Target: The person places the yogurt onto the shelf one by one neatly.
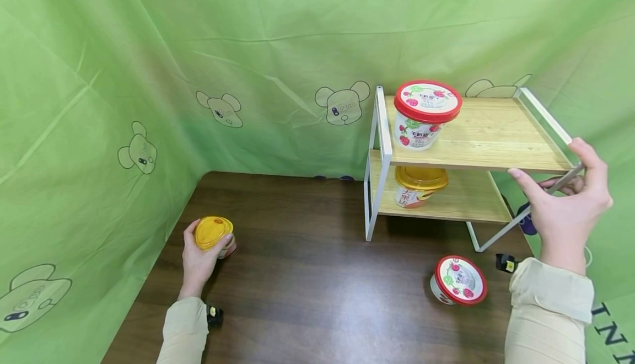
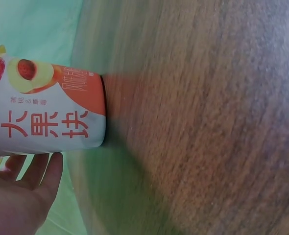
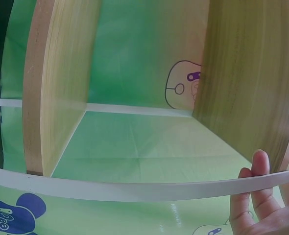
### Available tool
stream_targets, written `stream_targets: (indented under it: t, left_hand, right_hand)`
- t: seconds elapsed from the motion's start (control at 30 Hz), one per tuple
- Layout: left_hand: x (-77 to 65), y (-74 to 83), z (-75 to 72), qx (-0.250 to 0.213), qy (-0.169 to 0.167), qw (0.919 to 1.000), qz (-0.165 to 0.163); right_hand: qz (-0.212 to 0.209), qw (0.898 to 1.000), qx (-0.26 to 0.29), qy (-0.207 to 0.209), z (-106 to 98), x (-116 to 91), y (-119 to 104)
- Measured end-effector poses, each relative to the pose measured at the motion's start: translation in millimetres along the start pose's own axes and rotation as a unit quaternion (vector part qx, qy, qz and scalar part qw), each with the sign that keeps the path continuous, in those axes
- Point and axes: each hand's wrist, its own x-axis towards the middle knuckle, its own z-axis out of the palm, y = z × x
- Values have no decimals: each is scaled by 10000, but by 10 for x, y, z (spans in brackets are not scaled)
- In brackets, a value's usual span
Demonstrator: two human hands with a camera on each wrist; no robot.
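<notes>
At the left of the table, my left hand (image 1: 198,259) holds a yogurt cup with a yellow lid (image 1: 213,233). In the left wrist view, this cup (image 2: 51,105) shows peach pictures and red lettering, its base right at the wood. My right hand (image 1: 570,204) grips the white metal frame of a two-tier shelf (image 1: 486,132) at its front right corner. In the right wrist view, fingers (image 3: 261,166) curl round the frame bar (image 3: 134,191) beside the upper board. A red-lidded cup (image 1: 426,113) stands on the upper tier; a yellow-lidded cup (image 1: 420,185) stands below it.
Another red-lidded cup (image 1: 458,281) stands on the brown table (image 1: 307,276), in front of the shelf and left of my right forearm. Green cloth (image 1: 278,49) with printed bear heads hangs behind and along both sides.
</notes>
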Motion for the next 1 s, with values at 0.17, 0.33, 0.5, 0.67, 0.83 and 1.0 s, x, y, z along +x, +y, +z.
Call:
stream_targets:
  t: [0.17,0.33,0.5,0.67,0.83,1.0]
  left_hand:
    - [-7,18,27,-11,-28,10000,-41]
    - [-9,69,65,-30,-48,10000,-4]
    - [3,109,117,-107,-56,9999,79]
    - [2,139,169,-147,-124,9998,105]
    - [-8,175,220,-200,-226,9995,121]
    - [-9,205,268,-276,-329,9990,150]
  right_hand:
    - [-14,10000,4,-10,-2,-1,6]
    - [1,10000,11,-10,0,0,12]
    - [-7,10000,-24,-6,2,2,13]
    - [-19,10000,-47,-10,4,-1,14]
    - [8,10000,-27,6,5,-2,10]
    - [25,10000,-3,28,12,3,8]
